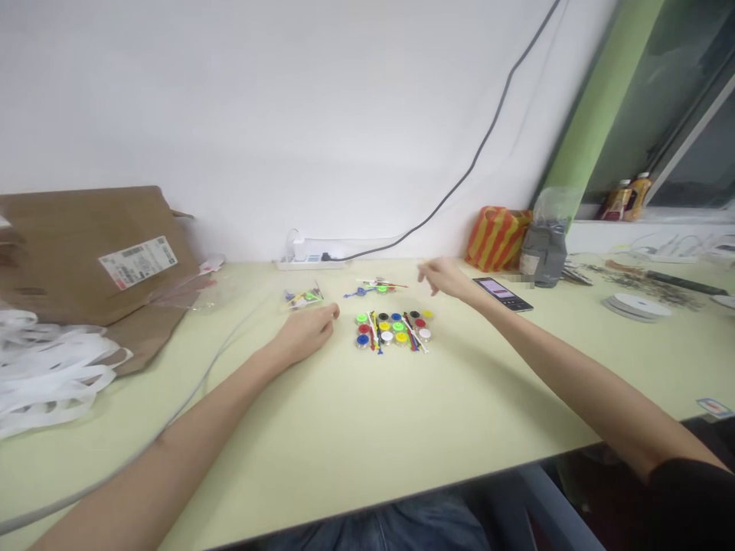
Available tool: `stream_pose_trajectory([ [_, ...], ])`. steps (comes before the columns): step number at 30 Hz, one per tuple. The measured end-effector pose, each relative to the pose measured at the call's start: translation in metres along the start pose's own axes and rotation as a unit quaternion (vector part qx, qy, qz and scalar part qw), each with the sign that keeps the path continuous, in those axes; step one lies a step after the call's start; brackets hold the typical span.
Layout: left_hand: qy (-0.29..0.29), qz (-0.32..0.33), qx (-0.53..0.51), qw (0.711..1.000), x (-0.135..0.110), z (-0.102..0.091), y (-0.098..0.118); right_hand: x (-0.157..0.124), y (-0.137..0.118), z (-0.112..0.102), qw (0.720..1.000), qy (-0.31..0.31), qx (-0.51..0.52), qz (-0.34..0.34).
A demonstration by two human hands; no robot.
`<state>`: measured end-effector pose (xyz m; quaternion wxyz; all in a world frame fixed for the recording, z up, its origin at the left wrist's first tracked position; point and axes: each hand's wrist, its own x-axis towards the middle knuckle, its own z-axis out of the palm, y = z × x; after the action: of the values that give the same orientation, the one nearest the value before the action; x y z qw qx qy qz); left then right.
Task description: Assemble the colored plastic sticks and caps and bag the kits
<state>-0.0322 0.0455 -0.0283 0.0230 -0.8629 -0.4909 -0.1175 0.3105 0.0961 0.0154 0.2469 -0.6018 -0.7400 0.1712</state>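
Observation:
My left hand (307,330) rests on the table with its fingers curled in, and nothing shows in it. It lies just left of a cluster of small round pieces with coloured tops (384,327). Thin coloured plastic sticks (412,334) lie between the rows of pieces. Above and to the right of the cluster, my right hand (443,277) is raised, slightly blurred, with its fingers bent down and apart; I see nothing held. Behind the cluster is a loose pile of coloured sticks and parts (376,288). A clear bag of similar parts (303,297) lies behind my left hand.
A cardboard box (80,260) and white strips (51,367) occupy the left side. A power strip (310,262) sits against the wall. On the right are a phone (502,294), a striped bag (497,237), a grey bag (545,252) and white discs (637,306).

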Motion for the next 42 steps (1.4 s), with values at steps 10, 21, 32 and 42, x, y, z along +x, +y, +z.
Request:
stream_pose_trajectory([
  [10, -0.012, -0.008, 0.024, 1.000, 0.003, -0.001, -0.005, -0.040, 0.045, 0.010, 0.996, -0.015, -0.055, 0.071],
  [21, -0.018, -0.009, 0.015, 1.000, 0.004, -0.002, -0.003, -0.055, 0.043, -0.021, 0.961, -0.259, 0.056, 0.074],
  [32, -0.028, -0.015, 0.024, 0.999, 0.005, -0.004, -0.002, -0.059, 0.024, -0.006, 0.977, -0.130, -0.161, 0.052],
  [42, -0.028, -0.010, 0.038, 0.999, 0.005, -0.003, -0.003, -0.064, 0.021, -0.019, 0.977, -0.190, -0.076, 0.056],
])
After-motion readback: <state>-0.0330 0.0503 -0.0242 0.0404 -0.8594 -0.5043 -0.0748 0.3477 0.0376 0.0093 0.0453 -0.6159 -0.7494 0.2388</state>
